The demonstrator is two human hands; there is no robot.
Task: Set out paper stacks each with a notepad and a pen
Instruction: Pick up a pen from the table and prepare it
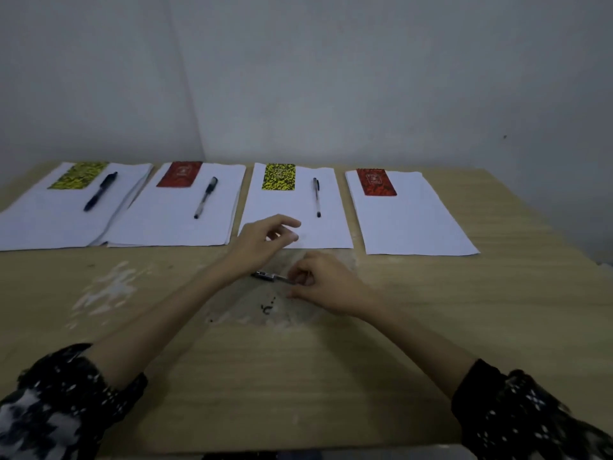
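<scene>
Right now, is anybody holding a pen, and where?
Yes. The right hand pinches the last pen at one end, low over the table. The left hand holds nothing.

Four paper stacks (411,217) on wooden table (331,376), three with pens, right hand (326,283) pinching fourth pen (270,277), left hand (262,242) open

head-worn view, down over table (431,360)

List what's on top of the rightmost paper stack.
Only a red notepad lies on the rightmost paper stack, at its far left corner. No pen there; the right hand holds a pen over the table. Anything beneath the notepad is hidden.
</scene>
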